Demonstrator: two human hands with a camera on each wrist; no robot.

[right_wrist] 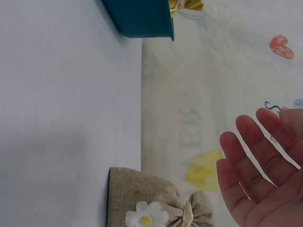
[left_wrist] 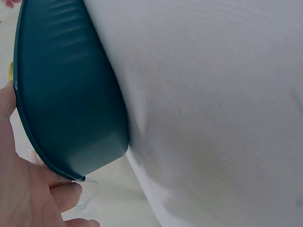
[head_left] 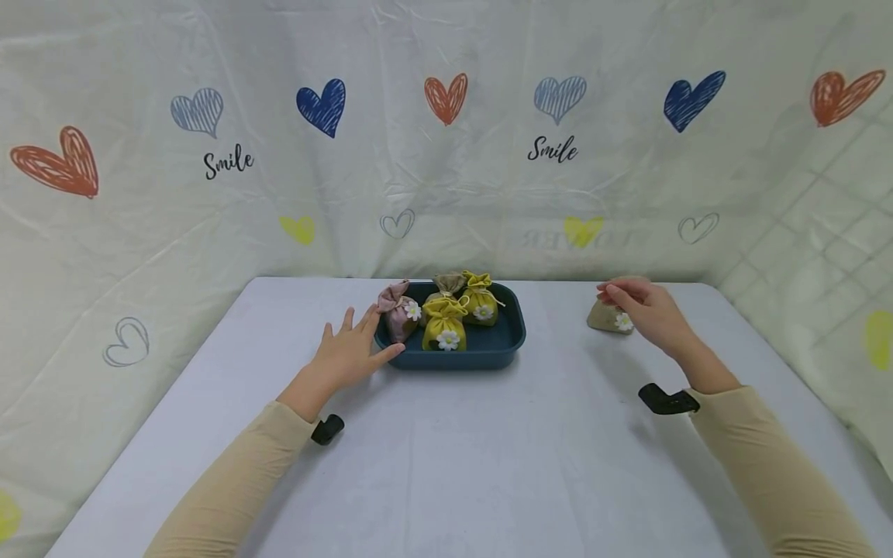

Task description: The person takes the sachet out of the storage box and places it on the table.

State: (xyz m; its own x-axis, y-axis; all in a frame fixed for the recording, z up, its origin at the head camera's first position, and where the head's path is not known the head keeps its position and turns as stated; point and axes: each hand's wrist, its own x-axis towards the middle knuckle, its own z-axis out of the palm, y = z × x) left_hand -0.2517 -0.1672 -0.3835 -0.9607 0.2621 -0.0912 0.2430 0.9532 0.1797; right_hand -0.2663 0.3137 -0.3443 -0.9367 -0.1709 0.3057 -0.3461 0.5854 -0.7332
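Observation:
A dark teal tray (head_left: pixel 453 355) stands at the middle of the table and holds a pink pouch (head_left: pixel 396 311), two yellow pouches (head_left: pixel 445 324) (head_left: pixel 480 301) and a khaki one (head_left: pixel 449 282). My left hand (head_left: pixel 359 345) lies open, its straight fingers against the tray's left rim (left_wrist: pixel 71 99); the fingertips (left_wrist: pixel 61 196) show at the rim's edge. At the right, a beige pouch (head_left: pixel 608 318) with a daisy lies on the table. My right hand (head_left: pixel 631 301) hovers just over it, fingers straight. In the right wrist view the palm (right_wrist: pixel 260 179) is apart from that pouch (right_wrist: pixel 151 203).
The white table (head_left: pixel 488 457) ends at a draped cloth backdrop (head_left: pixel 446 170) with hearts, close behind the tray. Black wrist mounts (head_left: pixel 326 428) (head_left: pixel 667 400) sit under both sleeves. A corner of the tray (right_wrist: pixel 142 19) shows in the right wrist view.

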